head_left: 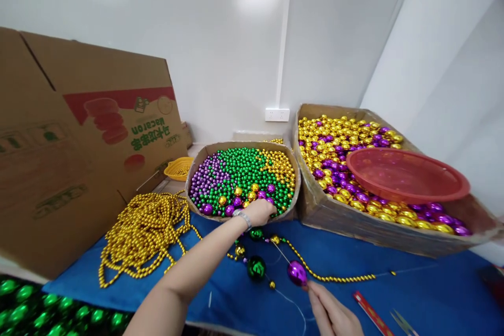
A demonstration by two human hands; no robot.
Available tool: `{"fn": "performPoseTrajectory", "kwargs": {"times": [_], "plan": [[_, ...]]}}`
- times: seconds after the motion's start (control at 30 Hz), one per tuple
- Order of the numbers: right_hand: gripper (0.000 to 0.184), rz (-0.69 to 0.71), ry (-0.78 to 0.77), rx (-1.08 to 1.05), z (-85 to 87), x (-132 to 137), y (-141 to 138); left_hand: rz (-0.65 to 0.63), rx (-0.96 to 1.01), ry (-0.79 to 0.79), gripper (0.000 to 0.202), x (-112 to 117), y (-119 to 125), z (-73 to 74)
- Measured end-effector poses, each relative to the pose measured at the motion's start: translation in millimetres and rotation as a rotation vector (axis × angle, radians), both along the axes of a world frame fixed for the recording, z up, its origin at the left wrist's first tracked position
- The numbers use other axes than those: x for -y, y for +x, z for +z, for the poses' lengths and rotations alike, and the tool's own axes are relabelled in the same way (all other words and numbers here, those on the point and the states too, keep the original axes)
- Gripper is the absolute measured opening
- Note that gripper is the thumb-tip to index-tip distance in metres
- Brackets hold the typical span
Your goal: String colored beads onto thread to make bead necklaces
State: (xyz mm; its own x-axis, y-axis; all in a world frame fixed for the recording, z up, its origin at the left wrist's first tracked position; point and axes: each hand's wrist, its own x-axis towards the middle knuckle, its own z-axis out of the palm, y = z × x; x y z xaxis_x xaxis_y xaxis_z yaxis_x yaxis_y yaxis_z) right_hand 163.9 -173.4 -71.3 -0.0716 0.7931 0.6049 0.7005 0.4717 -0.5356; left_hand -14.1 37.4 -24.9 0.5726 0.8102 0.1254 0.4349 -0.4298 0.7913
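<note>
My left hand point(260, 211) reaches forward over the near rim of a round cardboard tub point(197, 165) filled with small green, purple and gold beads. Its fingers are curled down into the beads; what they hold is hidden. My right hand point(331, 312), low at the front, pinches a thin string close to a large purple bead point(296, 272). On that string also sit two big green beads point(256, 268), small gold beads and a run of gold bead chain point(338, 277), all lying on the blue cloth point(433, 289).
A pile of gold bead chain point(144, 233) lies left on the cloth. A large cardboard box point(79, 142) stands at left. At right, a cardboard tray point(315, 202) holds gold and purple balls and a red basin point(407, 173). A red ruler point(372, 314) and scissors point(403, 323) lie front right.
</note>
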Motion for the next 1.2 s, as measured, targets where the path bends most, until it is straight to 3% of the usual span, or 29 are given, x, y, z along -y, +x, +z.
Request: {"fn": "performPoseTrajectory", "kwargs": {"times": [0.17,0.23,0.33,0.5,0.6,1.03,1.1,1.2], "plan": [[0.038,-0.032,-0.024,0.001,2.5,1.8,4.8,0.003,0.057,-0.053,0.015,-8.3,4.7,-3.8],[0.039,-0.053,-0.017,-0.009,2.6,2.1,7.3,0.018,0.126,-0.092,0.006,0.5,0.6,-2.5],[0.037,-0.112,-0.002,-0.031,2.3,1.8,9.0,0.050,0.240,-0.173,0.027,22.8,-6.6,0.0],[0.032,-0.113,0.025,-0.023,-2.2,-0.5,6.7,0.027,0.747,-0.648,0.032,60.3,-12.3,3.6],[0.029,-0.099,0.046,0.000,-5.8,-1.6,5.5,0.015,0.866,-0.791,0.031,71.5,-11.9,7.1],[0.028,-0.099,0.081,0.089,-10.5,-1.1,6.8,0.070,0.934,-0.823,0.028,86.2,-3.1,9.0],[0.028,-0.114,0.097,0.106,-12.8,-2.1,7.5,0.074,0.921,-0.789,0.030,88.7,-2.0,9.5],[0.029,-0.150,0.170,0.155,-15.1,-3.9,7.8,0.105,0.839,-0.611,0.030,95.7,0.9,9.2]]}}
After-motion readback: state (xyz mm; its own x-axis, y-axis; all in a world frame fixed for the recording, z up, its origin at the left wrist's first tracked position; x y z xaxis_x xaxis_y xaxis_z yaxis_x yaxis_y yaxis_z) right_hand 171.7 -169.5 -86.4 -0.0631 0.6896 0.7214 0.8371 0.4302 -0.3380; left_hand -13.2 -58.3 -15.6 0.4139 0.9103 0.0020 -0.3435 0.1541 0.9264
